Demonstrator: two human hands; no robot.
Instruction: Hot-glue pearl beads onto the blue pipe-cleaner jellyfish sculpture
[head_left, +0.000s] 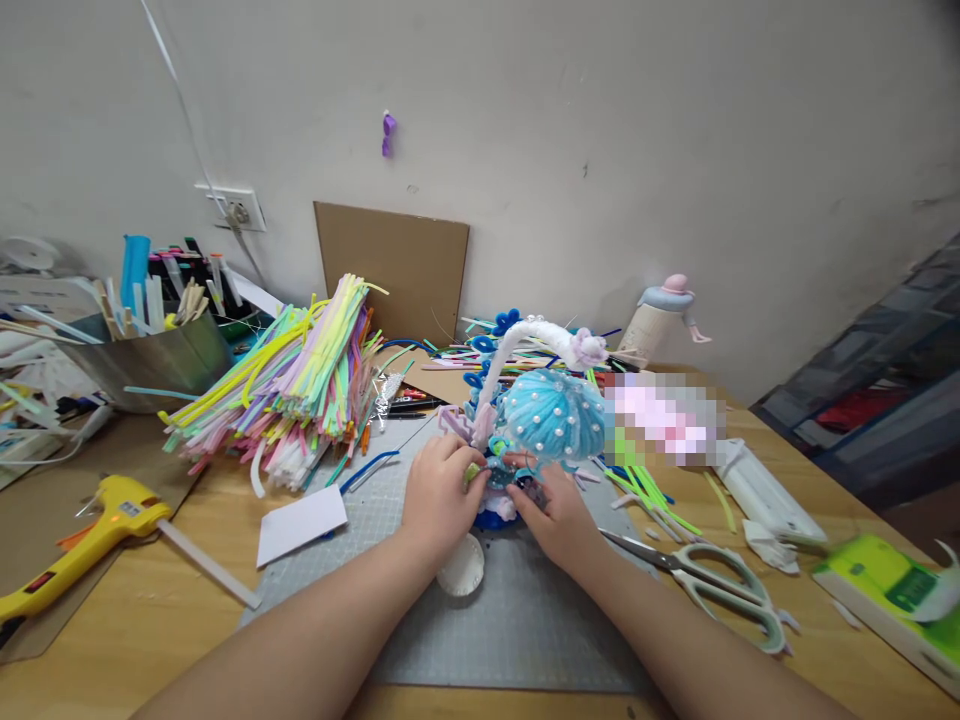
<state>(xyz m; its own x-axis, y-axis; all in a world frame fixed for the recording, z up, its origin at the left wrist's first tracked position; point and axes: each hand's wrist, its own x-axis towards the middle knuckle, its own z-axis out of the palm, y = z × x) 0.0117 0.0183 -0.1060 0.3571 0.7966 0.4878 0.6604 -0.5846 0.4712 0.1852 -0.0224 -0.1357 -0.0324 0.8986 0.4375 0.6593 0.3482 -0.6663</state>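
A pipe-cleaner craft shaped like a small lamp [555, 415] stands on the grey cutting mat [480, 640]. Its blue domed shade is dotted with white pearls and hangs below a white curved stem [504, 360] with a pale purple flower at the tip. My left hand [441, 492] is closed at the left of the craft's base, fingers by a small yellow-green piece [472, 472]. From the right, my right hand [559, 510] grips the base [499, 508] below the shade. The fingertips of both hands are partly hidden. A small round white dish [461, 568] lies beneath my left wrist.
A large pile of colourful pipe cleaners [300, 390] lies at left, near a yellow glue gun [90, 540] and a white card [302, 525]. Scissors [712, 580] rest beside my right forearm. A bottle [652, 320] and cardboard sheet [390, 265] stand by the wall.
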